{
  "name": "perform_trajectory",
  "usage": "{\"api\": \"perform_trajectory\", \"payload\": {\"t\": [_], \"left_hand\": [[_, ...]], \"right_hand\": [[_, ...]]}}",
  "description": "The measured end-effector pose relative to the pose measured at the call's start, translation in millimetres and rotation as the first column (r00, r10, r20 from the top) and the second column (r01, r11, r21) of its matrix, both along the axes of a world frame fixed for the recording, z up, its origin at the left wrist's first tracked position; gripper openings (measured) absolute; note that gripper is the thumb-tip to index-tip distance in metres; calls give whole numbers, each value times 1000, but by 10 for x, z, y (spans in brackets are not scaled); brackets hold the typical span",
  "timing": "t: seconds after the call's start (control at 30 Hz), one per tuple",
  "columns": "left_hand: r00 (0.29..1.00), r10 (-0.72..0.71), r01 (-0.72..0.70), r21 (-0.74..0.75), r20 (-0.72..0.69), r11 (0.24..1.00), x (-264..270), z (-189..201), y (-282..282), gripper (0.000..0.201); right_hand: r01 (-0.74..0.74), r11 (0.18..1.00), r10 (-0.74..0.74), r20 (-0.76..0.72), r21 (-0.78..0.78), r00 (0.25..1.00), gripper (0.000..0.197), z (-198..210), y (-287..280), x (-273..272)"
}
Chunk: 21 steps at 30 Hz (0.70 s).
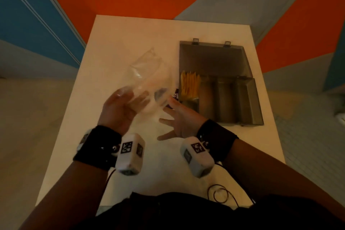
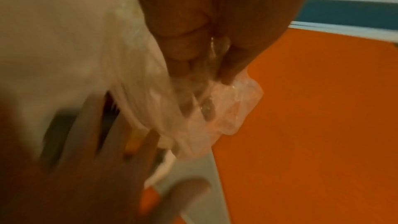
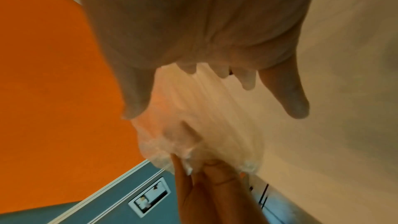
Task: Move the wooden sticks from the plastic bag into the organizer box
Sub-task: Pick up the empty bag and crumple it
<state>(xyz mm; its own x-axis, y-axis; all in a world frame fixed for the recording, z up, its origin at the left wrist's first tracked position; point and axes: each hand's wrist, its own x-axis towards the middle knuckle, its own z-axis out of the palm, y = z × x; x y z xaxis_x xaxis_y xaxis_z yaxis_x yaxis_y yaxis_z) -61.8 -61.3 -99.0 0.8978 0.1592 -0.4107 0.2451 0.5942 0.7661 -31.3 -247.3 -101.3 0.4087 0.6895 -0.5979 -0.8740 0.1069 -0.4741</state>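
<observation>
My left hand holds a clear, crumpled plastic bag up over the white table. In the left wrist view, the left hand pinches the bag between thumb and fingers. I see no sticks inside it. My right hand is open with spread fingers, just right of the bag and holding nothing; its wrist view shows the right hand facing the bag. The grey organizer box lies open at the right. Yellow wooden sticks fill its leftmost compartment.
A purple label lies on the table between the bag and the box. Thin dark cables coil near the table's front edge. The box's other compartments hold nothing I can see. Orange and blue floor surrounds the table.
</observation>
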Motion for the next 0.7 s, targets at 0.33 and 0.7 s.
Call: {"api": "perform_trajectory", "payload": {"t": [0.33, 0.7], "left_hand": [[997, -78, 69, 732, -22, 678, -203, 127, -209, 27], [893, -440, 332, 797, -94, 504, -338, 71, -260, 18]], "right_hand": [[293, 931, -100, 621, -217, 777, 24, 107, -32, -73], [163, 847, 496, 862, -506, 101, 19, 515, -130, 55]]}}
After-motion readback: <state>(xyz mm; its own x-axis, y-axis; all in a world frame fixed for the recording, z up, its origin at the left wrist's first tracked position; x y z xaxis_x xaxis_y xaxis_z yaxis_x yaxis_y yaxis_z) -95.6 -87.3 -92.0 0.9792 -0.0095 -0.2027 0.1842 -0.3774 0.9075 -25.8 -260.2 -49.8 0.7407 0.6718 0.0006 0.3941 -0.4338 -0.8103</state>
